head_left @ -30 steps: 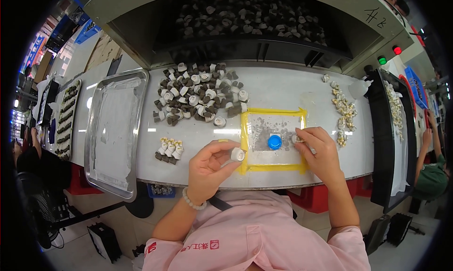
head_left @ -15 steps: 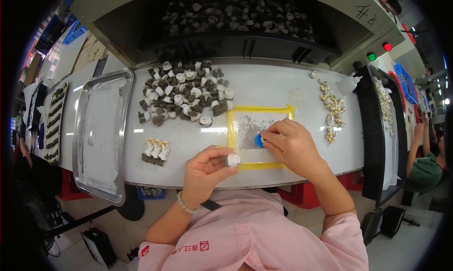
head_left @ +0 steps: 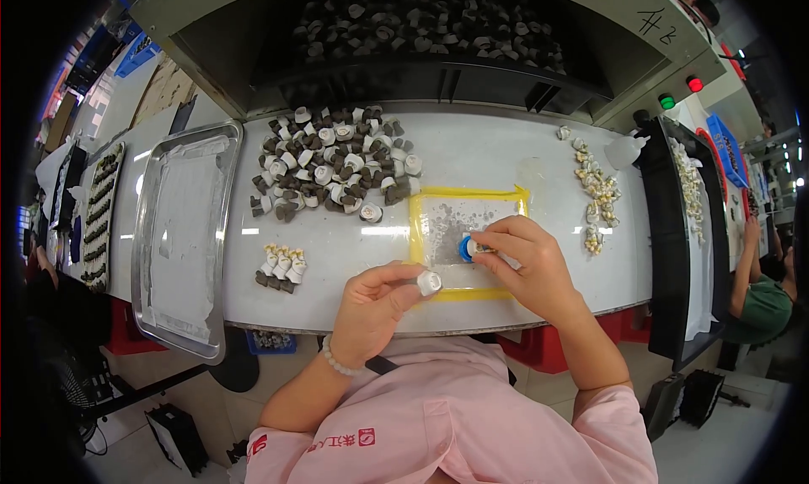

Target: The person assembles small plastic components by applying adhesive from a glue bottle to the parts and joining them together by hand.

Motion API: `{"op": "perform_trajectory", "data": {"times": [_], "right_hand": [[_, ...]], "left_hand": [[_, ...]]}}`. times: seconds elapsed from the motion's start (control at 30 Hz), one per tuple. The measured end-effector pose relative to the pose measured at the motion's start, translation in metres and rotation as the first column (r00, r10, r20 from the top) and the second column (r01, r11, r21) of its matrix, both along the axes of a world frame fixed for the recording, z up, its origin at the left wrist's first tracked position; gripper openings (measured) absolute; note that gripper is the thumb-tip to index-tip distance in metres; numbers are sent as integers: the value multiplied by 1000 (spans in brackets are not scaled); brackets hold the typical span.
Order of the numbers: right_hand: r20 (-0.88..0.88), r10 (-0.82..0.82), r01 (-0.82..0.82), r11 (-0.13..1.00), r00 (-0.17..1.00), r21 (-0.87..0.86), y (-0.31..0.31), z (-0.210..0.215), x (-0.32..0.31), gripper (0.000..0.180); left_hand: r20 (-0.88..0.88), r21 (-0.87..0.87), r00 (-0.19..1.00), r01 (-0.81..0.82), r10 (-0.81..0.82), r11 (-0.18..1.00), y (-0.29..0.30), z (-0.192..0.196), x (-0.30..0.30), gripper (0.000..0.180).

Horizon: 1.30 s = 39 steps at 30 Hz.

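My left hand [head_left: 368,311] pinches a small white figurine body [head_left: 430,282] between thumb and fingers, its round end turned upward. To the right of it, my right hand [head_left: 537,269] grips a small white and yellow figurine piece [head_left: 482,247] by its side. That piece is at the edge of a small round blue cap [head_left: 464,249]; whether they touch I cannot tell. The cap sits on a wet-spotted pad [head_left: 442,223] bordered with yellow tape. Left of my hands, several joined figures [head_left: 282,266] with white bodies and dark bases lie in a group.
A heap of white and dark bodies [head_left: 333,159] covers the back left. Small yellowish pieces [head_left: 597,193] lie at right, near a white squeeze bottle [head_left: 624,152]. A metal tray [head_left: 141,256] stands left, a black tray [head_left: 666,315] right. Behind is a machine housing [head_left: 581,29] full of pieces.
My left hand has moved slightly right, and the white body has tilted to show its round end. My right hand's piece has shifted slightly right and shows more beside the blue cap.
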State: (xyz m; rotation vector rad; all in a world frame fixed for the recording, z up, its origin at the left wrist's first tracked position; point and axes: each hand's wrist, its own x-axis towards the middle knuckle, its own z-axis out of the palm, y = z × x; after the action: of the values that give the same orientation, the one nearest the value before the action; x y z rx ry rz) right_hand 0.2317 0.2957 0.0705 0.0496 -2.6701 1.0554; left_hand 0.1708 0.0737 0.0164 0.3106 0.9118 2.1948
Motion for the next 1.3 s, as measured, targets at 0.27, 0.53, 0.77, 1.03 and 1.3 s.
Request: {"op": "perform_trajectory", "data": {"times": [0.27, 0.53, 0.77, 1.03, 1.3], "right_hand": [[9, 78, -68, 914, 997, -400, -12, 6, 5, 23], [-8, 160, -149, 894, 987, -422, -23, 11, 3, 29], [-6, 171, -161, 916, 985, -367, -26, 4, 3, 26], [13, 194, -167, 876, 981, -452, -27, 0, 2, 27], [78, 163, -112, 889, 983, -444, -23, 1, 3, 24]], "left_hand": [[75, -8, 996, 46, -45, 999, 0, -1, -3, 25], [49, -29, 998, 32, -30, 999, 2, 4, -1, 23], [-127, -118, 990, -69, 54, 991, 3, -5, 5, 22], [-45, -52, 999, -25, 23, 998, 3, 4, 4, 22], [20, -142, 999, -41, 44, 989, 5, 7, 4, 20]]}}
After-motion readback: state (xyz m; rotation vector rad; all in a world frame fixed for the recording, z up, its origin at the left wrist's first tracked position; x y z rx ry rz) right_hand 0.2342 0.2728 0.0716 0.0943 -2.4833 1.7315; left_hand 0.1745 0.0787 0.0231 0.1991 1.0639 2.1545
